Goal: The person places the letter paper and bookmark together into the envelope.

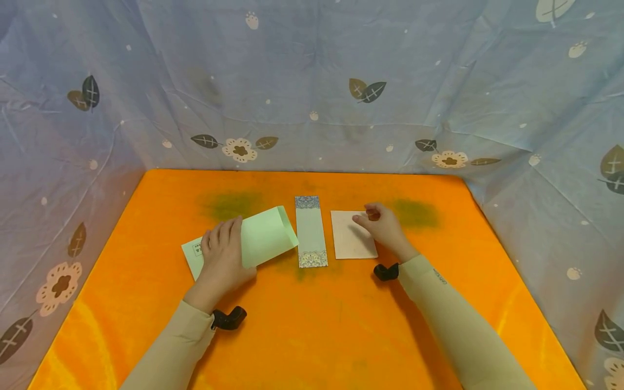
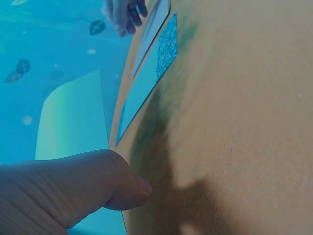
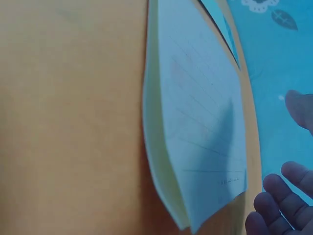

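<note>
Orange tabletop (image 1: pixel 312 330) is being walled by leaf-print curtain (image 1: pixel 292 65). Green env. (image 1: pixel 264 237) is being gripped across its middle by L hand (image 1: pixel 222 268), left of patterned strip (image 1: pixel 310 233). R hand (image 1: pixel 387 232) is being held over folded paper (image 1: pixel 346 241), fingers loosely parted, nothing visibly gripped. Env. & paper are being judged light, bendy, easily creased, prob. best being pinched gently by edges.

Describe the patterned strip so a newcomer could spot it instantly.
On the orange tabletop, look between the green envelope and the folded lined paper. The patterned strip lies there, long and narrow. Unlike both neighbours, it carries an ornate, lacy band across each end.
</note>
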`<control>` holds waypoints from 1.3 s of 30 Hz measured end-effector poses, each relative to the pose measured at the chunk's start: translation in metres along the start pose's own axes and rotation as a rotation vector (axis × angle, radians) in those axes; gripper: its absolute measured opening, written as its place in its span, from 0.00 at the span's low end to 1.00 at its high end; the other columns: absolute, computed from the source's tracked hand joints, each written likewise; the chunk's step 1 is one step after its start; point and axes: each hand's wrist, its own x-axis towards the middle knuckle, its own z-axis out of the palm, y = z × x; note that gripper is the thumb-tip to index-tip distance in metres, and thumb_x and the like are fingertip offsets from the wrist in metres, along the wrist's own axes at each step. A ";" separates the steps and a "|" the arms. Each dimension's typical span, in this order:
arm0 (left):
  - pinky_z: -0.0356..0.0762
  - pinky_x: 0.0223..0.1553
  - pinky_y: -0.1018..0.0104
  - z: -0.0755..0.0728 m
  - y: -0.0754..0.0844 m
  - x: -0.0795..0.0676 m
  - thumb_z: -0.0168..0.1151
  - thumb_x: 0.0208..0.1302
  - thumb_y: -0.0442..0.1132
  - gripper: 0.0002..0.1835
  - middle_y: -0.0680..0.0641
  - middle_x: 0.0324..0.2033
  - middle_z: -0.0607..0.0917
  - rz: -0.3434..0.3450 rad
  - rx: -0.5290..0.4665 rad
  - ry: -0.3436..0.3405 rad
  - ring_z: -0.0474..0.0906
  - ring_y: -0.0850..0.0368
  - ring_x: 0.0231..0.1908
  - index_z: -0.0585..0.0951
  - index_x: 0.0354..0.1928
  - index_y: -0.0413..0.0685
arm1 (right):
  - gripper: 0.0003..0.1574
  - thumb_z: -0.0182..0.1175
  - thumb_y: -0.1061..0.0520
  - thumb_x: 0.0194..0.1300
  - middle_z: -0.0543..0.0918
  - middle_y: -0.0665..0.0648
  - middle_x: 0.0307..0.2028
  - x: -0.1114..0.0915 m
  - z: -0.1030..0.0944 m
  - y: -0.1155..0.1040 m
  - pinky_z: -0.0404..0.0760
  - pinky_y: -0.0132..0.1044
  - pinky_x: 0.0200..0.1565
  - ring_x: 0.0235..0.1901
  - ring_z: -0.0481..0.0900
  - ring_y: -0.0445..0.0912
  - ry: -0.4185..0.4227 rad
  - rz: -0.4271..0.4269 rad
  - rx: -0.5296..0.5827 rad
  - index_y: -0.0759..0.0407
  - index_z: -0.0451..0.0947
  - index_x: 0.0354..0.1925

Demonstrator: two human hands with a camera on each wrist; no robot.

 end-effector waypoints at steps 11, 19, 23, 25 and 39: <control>0.36 0.63 0.34 0.000 0.000 0.000 0.79 0.39 0.45 0.64 0.33 0.67 0.54 0.000 -0.002 -0.001 0.46 0.31 0.65 0.48 0.74 0.37 | 0.46 0.66 0.41 0.61 0.71 0.66 0.58 0.010 0.002 0.006 0.70 0.52 0.57 0.53 0.69 0.58 -0.029 0.029 -0.108 0.68 0.65 0.65; 0.37 0.63 0.34 0.000 -0.002 0.000 0.80 0.39 0.45 0.64 0.32 0.67 0.55 0.005 -0.007 0.015 0.46 0.31 0.65 0.49 0.74 0.38 | 0.52 0.68 0.40 0.58 0.60 0.72 0.64 0.011 0.006 0.007 0.66 0.55 0.61 0.60 0.63 0.62 -0.019 0.023 -0.186 0.70 0.61 0.67; 0.36 0.63 0.34 0.000 -0.002 0.000 0.80 0.39 0.45 0.64 0.32 0.67 0.54 -0.002 -0.010 0.009 0.46 0.31 0.65 0.48 0.74 0.38 | 0.55 0.68 0.38 0.57 0.57 0.73 0.62 0.009 0.007 0.006 0.65 0.56 0.61 0.57 0.62 0.62 -0.021 0.051 -0.210 0.68 0.60 0.68; 0.36 0.63 0.35 0.000 -0.002 0.000 0.80 0.39 0.46 0.64 0.32 0.68 0.54 -0.006 -0.011 0.006 0.45 0.31 0.66 0.48 0.74 0.38 | 0.55 0.68 0.37 0.56 0.57 0.72 0.61 0.009 0.008 0.006 0.66 0.56 0.60 0.56 0.62 0.62 -0.022 0.058 -0.214 0.68 0.60 0.68; 0.36 0.63 0.35 0.000 -0.002 0.000 0.80 0.39 0.45 0.64 0.33 0.68 0.54 -0.023 -0.012 -0.002 0.45 0.31 0.66 0.49 0.74 0.38 | 0.52 0.70 0.37 0.55 0.58 0.71 0.59 0.012 0.010 0.008 0.68 0.53 0.57 0.52 0.63 0.60 -0.028 0.073 -0.218 0.69 0.63 0.62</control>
